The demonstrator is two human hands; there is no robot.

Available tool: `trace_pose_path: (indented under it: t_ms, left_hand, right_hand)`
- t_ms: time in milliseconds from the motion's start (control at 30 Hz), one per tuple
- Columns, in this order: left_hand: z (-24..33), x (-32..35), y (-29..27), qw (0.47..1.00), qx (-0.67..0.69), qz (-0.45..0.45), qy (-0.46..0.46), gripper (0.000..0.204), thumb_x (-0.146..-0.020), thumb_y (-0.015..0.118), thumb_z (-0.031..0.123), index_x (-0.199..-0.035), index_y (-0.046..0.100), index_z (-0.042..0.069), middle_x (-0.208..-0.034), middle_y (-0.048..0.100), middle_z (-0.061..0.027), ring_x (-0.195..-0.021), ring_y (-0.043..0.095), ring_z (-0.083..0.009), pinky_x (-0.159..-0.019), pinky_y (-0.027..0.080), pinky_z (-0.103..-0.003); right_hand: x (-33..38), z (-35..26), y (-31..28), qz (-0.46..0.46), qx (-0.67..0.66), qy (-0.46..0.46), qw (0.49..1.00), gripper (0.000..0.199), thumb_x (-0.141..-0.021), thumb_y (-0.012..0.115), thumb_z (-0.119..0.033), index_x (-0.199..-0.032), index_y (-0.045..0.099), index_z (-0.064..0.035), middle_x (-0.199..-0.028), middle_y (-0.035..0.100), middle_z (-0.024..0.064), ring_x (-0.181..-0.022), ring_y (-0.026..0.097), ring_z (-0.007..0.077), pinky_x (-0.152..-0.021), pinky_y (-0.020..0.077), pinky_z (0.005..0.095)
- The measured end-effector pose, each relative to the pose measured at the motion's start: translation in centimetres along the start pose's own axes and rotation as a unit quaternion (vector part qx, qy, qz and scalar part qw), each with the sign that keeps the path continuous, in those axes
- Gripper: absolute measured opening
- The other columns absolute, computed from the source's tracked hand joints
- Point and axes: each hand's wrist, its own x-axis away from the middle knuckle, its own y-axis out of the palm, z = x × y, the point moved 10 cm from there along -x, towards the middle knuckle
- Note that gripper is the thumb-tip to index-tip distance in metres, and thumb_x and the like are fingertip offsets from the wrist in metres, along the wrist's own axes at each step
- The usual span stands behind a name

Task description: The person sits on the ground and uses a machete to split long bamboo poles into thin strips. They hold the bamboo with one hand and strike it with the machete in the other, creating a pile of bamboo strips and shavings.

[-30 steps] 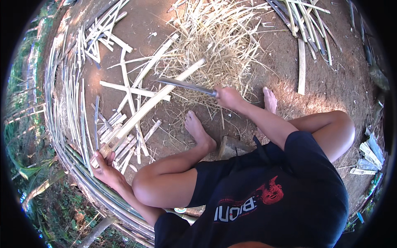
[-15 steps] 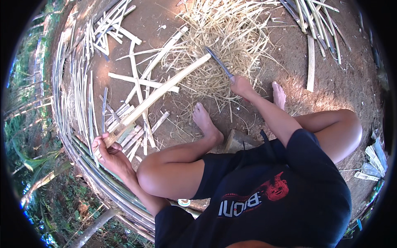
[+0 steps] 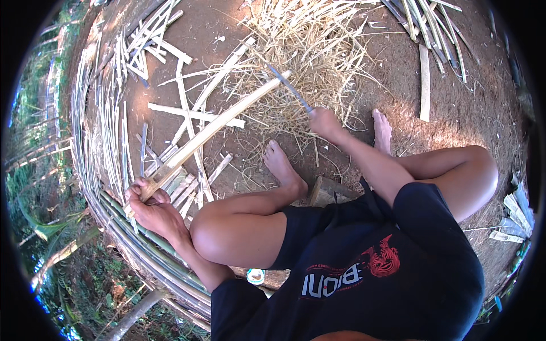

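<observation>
My left hand [image 3: 152, 208] is closed round the near end of a long, pale bamboo strip [image 3: 219, 125]. From there the strip slants up and away to the right, its far end over a heap of shavings [image 3: 318, 62]. My right hand [image 3: 325, 123] grips the handle of a long-bladed knife [image 3: 289, 87]. The dark blade crosses the strip close to its far end and points up and left. Most of the handle is hidden inside my fist.
Cut bamboo pieces [image 3: 190, 113] lie crossed left of the shavings. Long strips [image 3: 114, 136] and green poles [image 3: 153, 241] line the left side. More strips [image 3: 432, 28] lie far right, near a single flat slat [image 3: 425, 82]. A wooden block [image 3: 325, 190] sits between my legs.
My right hand and the knife have shifted slightly left, so the blade now crosses over the strip near its tip. The left hand has turned a little, still holding the strip.
</observation>
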Motion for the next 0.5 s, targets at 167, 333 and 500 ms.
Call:
trace_pose_path:
  t_ms: [167,333,500]
  left_hand:
    - [-0.2,-0.3,-0.3,1.0,0.003,0.013,0.012,0.026,-0.102,0.04,0.024,-0.082,0.049,0.009,-0.083,0.059,-0.0044,-0.044,0.038,-0.0062,-0.039,0.032,-0.02]
    - [0.5,0.0,0.8,0.999,0.014,0.036,0.022,0.02,-0.1,0.041,0.02,-0.085,0.048,0.008,-0.083,0.058,-0.0047,-0.044,0.037,-0.0061,-0.04,0.031,-0.019]
    - [0.3,-0.2,0.8,0.999,-0.014,0.024,0.021,0.021,-0.1,0.039,0.02,-0.085,0.048,0.008,-0.082,0.058,-0.0048,-0.044,0.036,-0.0068,-0.039,0.028,-0.02]
  right_hand:
    - [3.5,-4.0,-0.4,-0.006,0.009,-0.098,0.995,0.026,-0.087,0.057,-0.021,-0.101,0.061,0.0004,-0.074,0.065,0.0233,-0.066,0.066,0.0352,-0.066,0.0547,0.0454]
    - [5.5,-9.0,2.4,-0.028,0.002,-0.214,0.976,0.015,-0.087,0.054,-0.018,-0.095,0.061,-0.007,-0.068,0.065,0.017,-0.062,0.066,0.0297,-0.063,0.0571,0.0426]
    - [-1.8,3.9,-1.2,0.033,-0.02,0.08,0.996,0.022,-0.086,0.053,-0.018,-0.098,0.062,-0.0009,-0.087,0.066,0.0249,-0.078,0.067,0.0381,-0.076,0.0541,0.0468]
